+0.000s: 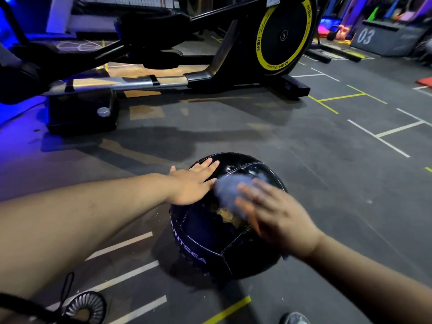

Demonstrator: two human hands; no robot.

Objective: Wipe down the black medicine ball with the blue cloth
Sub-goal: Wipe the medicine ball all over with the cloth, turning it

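Glossy black stitched medicine ball (210, 239) on grey gym floor (327, 183), left hand (191, 185) flat on its upper left with fingers spread, right hand (273, 216), blurred, pressing crumpled blue cloth (230, 190) onto its top.

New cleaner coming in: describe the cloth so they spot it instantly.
Below the exercise machine with the yellow-ringed disc, a black medicine ball sits on the floor. On its top, under the right hand, is the blue cloth, the only soft pale thing there.

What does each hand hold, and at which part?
The right hand presses the bunched blue cloth onto the ball. The left hand lies flat on the ball's top, gripping nothing.
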